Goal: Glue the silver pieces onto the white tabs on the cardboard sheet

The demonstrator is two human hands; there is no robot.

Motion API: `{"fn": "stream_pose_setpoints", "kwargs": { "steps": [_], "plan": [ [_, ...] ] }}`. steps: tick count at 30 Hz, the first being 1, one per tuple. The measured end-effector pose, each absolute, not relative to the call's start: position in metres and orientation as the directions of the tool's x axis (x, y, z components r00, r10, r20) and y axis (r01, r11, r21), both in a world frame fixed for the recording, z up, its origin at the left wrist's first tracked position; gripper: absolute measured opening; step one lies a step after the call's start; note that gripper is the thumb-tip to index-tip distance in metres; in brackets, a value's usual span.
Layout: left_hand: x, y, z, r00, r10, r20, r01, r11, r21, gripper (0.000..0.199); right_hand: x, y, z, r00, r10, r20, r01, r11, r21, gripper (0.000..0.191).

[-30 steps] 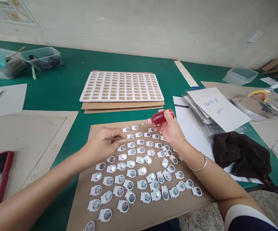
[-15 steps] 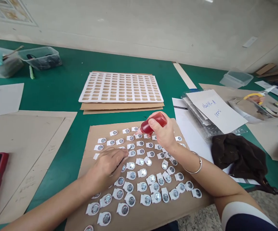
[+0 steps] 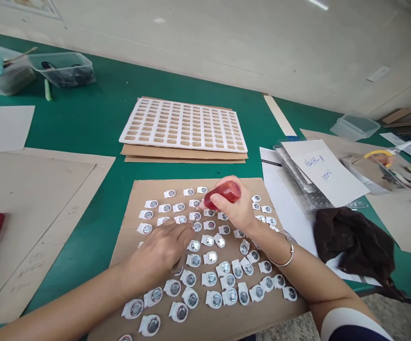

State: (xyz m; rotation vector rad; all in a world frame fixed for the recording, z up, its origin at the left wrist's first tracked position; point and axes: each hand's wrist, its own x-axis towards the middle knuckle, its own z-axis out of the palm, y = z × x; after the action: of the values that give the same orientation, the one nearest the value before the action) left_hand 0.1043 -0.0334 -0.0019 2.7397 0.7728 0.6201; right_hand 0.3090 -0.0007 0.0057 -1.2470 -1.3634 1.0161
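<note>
We'd tag this as a small workshop or hand-assembly bench. Evidence: long green work surface (image 3: 109, 99) against a plain pale wall (image 3: 198, 42); brown cardboard sheet (image 3: 120, 312) covered in loose rows of small white tabs with round silvery metal discs (image 3: 210, 257); white rectangular grid tray (image 3: 184, 125) on more cardboard. Also clear plastic bins (image 3: 65, 71) of odds and ends, white paper sheet with handwritten blue marking (image 3: 326, 170) on clear plastic trays, yellow-handled scissors (image 3: 379, 154), speckled grey floor (image 3: 386, 308). Right-edge clutter looks like tools or supplies, too blurred for us to confirm.
</note>
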Motion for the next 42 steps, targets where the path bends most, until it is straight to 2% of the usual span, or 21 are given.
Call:
{"fn": "stream_pose_setpoints", "kwargs": {
  "steps": [8, 12, 16, 31, 42],
  "plan": [
    [0.114, -0.044, -0.008, 0.843, 0.445, 0.302, 0.449, -0.892, 0.062, 0.033, 0.301, -0.001, 0.002, -0.103, 0.98, 0.172, 0.392, 0.199, -0.898, 0.028],
    [0.117, -0.048, -0.006, 0.887, 0.381, 0.261, 0.418, -0.902, -0.106, 0.026, 0.3, -0.002, 0.0, -0.14, 0.97, 0.2, 0.443, 0.242, -0.863, 0.027],
    [0.119, -0.051, -0.008, 0.908, 0.35, 0.229, 0.396, -0.896, -0.201, 0.022, 0.299, -0.003, 0.001, -0.155, 0.965, 0.209, 0.462, 0.258, -0.849, 0.025],
    [0.118, -0.053, -0.011, 0.909, 0.357, 0.213, 0.401, -0.89, -0.22, 0.022, 0.298, -0.003, -0.001, -0.174, 0.947, 0.269, 0.445, 0.319, -0.837, 0.025],
    [0.119, -0.052, -0.012, 0.897, 0.353, 0.265, 0.414, -0.88, -0.232, 0.026, 0.298, -0.003, -0.001, -0.183, 0.946, 0.266, 0.425, 0.32, -0.846, 0.024]
  ]
}}
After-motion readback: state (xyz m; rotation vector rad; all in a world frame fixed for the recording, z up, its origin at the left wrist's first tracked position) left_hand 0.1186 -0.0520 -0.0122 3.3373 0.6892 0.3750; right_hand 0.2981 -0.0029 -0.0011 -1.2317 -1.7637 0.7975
